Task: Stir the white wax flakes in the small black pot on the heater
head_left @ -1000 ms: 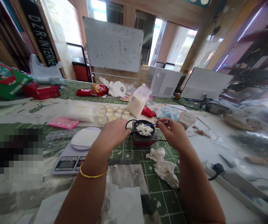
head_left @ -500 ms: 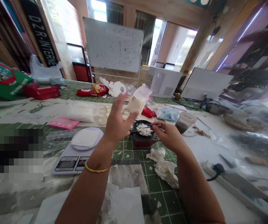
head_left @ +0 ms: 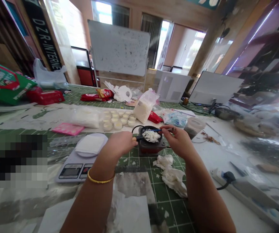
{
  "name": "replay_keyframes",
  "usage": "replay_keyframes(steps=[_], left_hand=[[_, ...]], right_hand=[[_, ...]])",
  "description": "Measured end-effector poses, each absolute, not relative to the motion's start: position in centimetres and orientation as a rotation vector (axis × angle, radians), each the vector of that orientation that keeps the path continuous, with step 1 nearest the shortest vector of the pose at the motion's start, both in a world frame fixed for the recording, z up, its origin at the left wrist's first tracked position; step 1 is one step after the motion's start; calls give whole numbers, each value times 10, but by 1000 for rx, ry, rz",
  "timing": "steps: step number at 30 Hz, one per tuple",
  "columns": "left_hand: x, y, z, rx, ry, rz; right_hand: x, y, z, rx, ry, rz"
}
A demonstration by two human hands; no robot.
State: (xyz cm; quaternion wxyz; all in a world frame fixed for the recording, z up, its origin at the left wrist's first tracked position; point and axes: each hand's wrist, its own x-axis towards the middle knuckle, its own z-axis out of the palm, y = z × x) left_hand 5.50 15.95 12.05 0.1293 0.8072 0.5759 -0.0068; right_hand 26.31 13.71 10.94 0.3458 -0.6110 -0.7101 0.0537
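Note:
A small black frying pan point(head_left: 161, 137) rests on a compact hot plate point(head_left: 151, 149) in the middle of the table. White flakes point(head_left: 151, 136) fill the pan in a loose heap. My left hand point(head_left: 121, 144) is closed around the end of the pan's handle point(head_left: 138, 138). In my right hand point(head_left: 175, 137) is a thin blue stick point(head_left: 156, 130), pinched between the fingers, its tip reaching over the flakes. Crumpled white tissue point(head_left: 173, 179) lies in front of the hot plate. To the left stands a kitchen scale point(head_left: 78, 161) with white sheets point(head_left: 90, 144) on its round plate.
Several small cups point(head_left: 117, 124) with pale contents stand behind my left hand. A bag of white granules point(head_left: 143, 108) leans behind the pan. A plastic cup point(head_left: 194, 127) with dark contents is right of my right hand. A power strip point(head_left: 248, 191) with cables lies at the right.
My left hand was raised with fingers apart beside the pan; it has come down and closed on the handle. My right hand still holds the blue stick over the pan.

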Motion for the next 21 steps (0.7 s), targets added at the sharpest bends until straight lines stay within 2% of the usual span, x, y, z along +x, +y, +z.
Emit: replay_keyframes(steps=[21], left_hand=[[43,165,119,2343,1663,-27]], right_hand=[[268,133,115,-1680,-1851,250]])
